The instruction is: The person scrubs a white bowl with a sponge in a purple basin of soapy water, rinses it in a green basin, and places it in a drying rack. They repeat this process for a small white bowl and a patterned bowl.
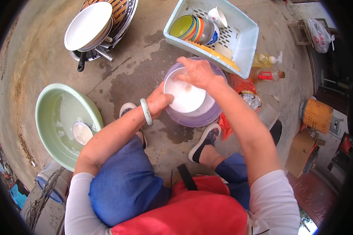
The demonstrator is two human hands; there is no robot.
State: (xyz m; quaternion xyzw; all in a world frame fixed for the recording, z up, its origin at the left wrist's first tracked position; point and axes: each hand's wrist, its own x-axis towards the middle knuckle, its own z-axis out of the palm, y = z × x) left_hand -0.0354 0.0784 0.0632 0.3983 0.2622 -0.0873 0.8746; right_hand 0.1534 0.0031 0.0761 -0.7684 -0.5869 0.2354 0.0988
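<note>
A white bowl [186, 95] is tilted towards me over a purple plastic basin [191, 121] that holds cloudy, sudsy water. My left hand [158, 101] grips the bowl's left side, with the thumb over the rim. At the far rim is my right hand [197, 72], blurred, some fingers reaching inside the bowl and one outside it. Whether it grips the rim or holds something small cannot be made out. A small brownish spot shows on the bowl's inner surface.
Beyond the basin stands a pale blue plastic crate [244, 38] with stacked colourful bowls [191, 28] and a white cup [217, 17]. At left, a green basin [41, 123] holds water and a small bowl [82, 133]. White dishes [88, 26] and pans are piled farther back. Bottles [266, 74] lie at right.
</note>
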